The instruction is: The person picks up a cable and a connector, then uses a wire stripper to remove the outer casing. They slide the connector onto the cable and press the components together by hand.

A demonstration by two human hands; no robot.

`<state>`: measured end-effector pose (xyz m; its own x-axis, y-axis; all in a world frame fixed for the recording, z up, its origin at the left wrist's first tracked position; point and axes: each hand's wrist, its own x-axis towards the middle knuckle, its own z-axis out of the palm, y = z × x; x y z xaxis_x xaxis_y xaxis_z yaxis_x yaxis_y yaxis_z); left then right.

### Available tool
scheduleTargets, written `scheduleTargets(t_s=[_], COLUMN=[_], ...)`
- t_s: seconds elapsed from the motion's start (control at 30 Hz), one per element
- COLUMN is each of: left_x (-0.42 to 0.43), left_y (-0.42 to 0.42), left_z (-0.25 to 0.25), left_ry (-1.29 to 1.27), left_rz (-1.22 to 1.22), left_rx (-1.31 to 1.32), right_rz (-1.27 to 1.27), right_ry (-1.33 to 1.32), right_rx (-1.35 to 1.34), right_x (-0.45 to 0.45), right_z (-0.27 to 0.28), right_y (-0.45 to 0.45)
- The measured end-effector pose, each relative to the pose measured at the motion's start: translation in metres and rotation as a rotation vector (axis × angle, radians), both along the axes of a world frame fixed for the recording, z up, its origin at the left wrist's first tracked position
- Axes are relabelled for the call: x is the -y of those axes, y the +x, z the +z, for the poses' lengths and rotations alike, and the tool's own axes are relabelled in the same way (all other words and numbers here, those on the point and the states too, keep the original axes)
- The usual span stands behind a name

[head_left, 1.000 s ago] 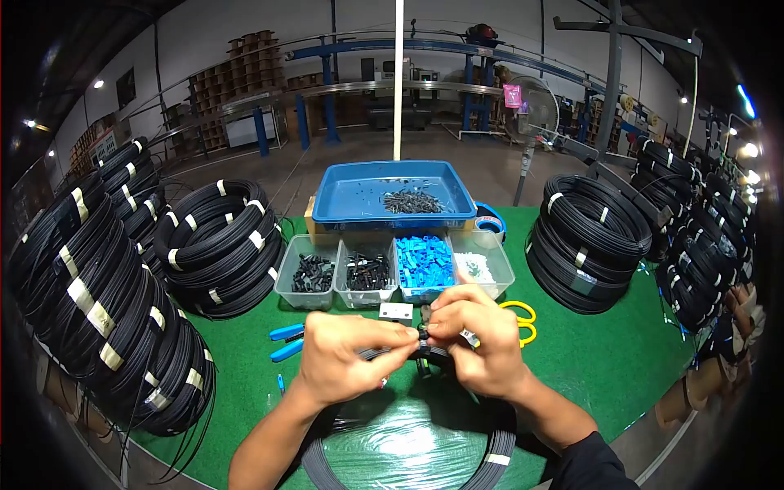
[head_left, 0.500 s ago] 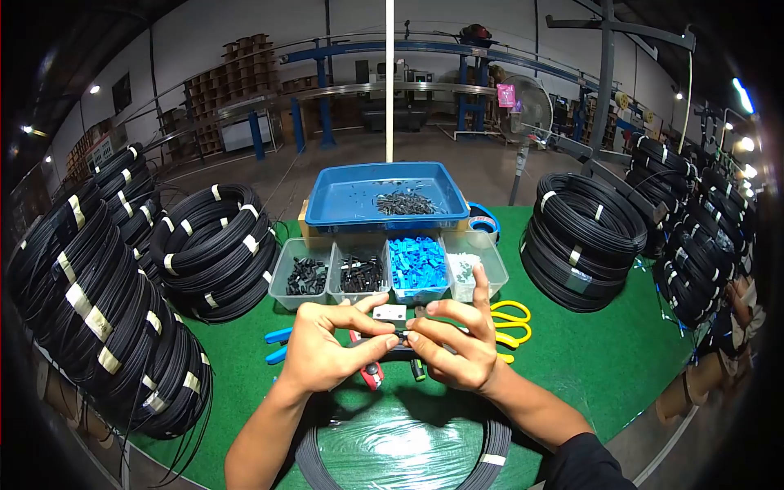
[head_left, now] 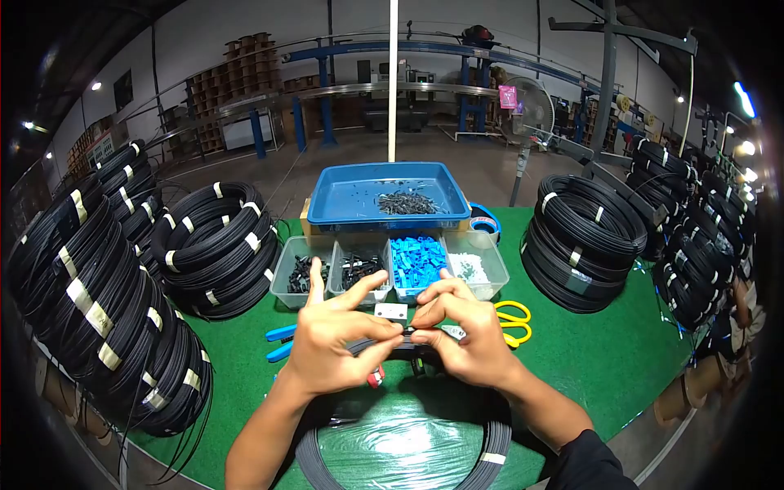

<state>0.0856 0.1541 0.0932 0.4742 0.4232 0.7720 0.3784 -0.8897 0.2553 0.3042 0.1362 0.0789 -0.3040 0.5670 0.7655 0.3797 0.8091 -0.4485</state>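
Note:
My left hand (head_left: 336,336) and my right hand (head_left: 467,336) meet in front of the bins, each pinching with thumb and forefinger. A tiny dark piece shows between their fingertips, too small and covered to make out. The other fingers of my left hand are raised and spread. Just below the pinch runs the upper edge of a black cable coil (head_left: 309,457), lying on the table in front of me. A small light-grey block with two dark holes (head_left: 391,311) sits right behind the fingertips. Under my hands, a red-handled tool (head_left: 376,377) is mostly hidden.
Clear bins hold black parts (head_left: 359,268), blue connectors (head_left: 418,263) and white bits (head_left: 468,268). Behind them stands a blue tray (head_left: 343,214) with dark scraps. Blue-handled pliers (head_left: 280,343) and yellow scissors (head_left: 514,314) flank my hands. Cable coils (head_left: 216,261) rise left and right (head_left: 576,253).
My right fingers have curled in, the raised finger coming down. My left hand has opened its outer fingers upward. Both hands still pinch at nearly the same spot.

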Motion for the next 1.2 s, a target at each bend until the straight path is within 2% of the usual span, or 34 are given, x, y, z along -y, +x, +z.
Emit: scheduleTargets(t_s=[0.1,0.13,0.27,0.37,0.43,0.47,0.5,0.57,0.6,0.67,0.7,0.77,0.83,0.9,0.93,1.03,1.07,1.1,1.17,1.2], left_x=[-0.001,0.0,0.002,0.005,0.006,0.005,0.005,0.006,0.003,0.003,0.003,-0.001,-0.002,0.001,0.001,0.006,0.007,0.007,0.009,0.007], left_y=[-0.006,-0.007,-0.003,0.0,0.004,0.005,0.005,0.005,0.004,0.009,0.01,0.008,0.004,0.004,0.003,0.008,0.01,0.01,0.01,0.012], left_z=[-0.004,-0.003,-0.004,-0.007,-0.01,-0.009,-0.006,0.0,-0.004,-0.009,-0.009,-0.006,-0.012,-0.01,-0.011,-0.016,-0.017,-0.016,-0.005,-0.007], left_ry=[-0.51,-0.58,-0.584,-0.549,-0.352,-0.13,-0.13,0.236,0.396,0.411,0.389,0.167,-0.261,-0.565,-0.661,-0.684,-0.548,-0.293,0.175,0.311], left_rz=[-0.141,-0.173,-0.126,-0.154,-0.094,-0.061,-0.06,-0.014,-0.006,-0.021,-0.011,-0.034,-0.074,-0.142,-0.177,-0.198,-0.125,-0.042,0.045,0.035], left_rx=[0.26,0.293,0.244,0.219,0.162,0.103,0.103,-0.071,-0.159,-0.158,-0.158,-0.044,0.168,0.303,0.343,0.377,0.31,0.191,-0.05,-0.085], right_rz=[-0.113,-0.133,-0.22,-0.256,-0.218,-0.156,-0.094,0.067,0.103,0.163,0.163,0.026,-0.019,-0.174,-0.198,-0.267,-0.244,-0.221,-0.054,0.046], right_ry=[0.458,0.505,0.608,0.812,0.75,0.615,0.48,-0.142,-0.3,-0.556,-0.554,-0.262,0.03,0.602,0.714,0.824,0.736,0.649,-0.019,-0.293], right_rx=[0.166,0.128,0.104,0.187,0.189,0.149,0.11,-0.115,-0.084,-0.075,-0.072,0.004,0.003,0.223,0.276,0.228,0.209,0.189,-0.096,-0.136], right_x=[-0.002,-0.003,-0.007,-0.007,-0.007,-0.005,-0.003,0.001,-0.001,-0.003,-0.002,0.002,0.003,-0.003,-0.001,-0.006,-0.005,-0.004,-0.002,-0.004], right_z=[-0.004,-0.008,-0.017,-0.024,-0.022,-0.016,-0.01,-0.008,-0.008,-0.004,-0.001,0.004,0.002,0.001,-0.001,-0.017,-0.018,-0.017,-0.018,-0.017], right_y=[-0.005,-0.007,-0.005,-0.003,-0.001,-0.001,0.0,-0.001,0.005,0.015,0.014,0.01,0.0,-0.002,-0.001,-0.003,-0.003,-0.004,-0.006,0.0])
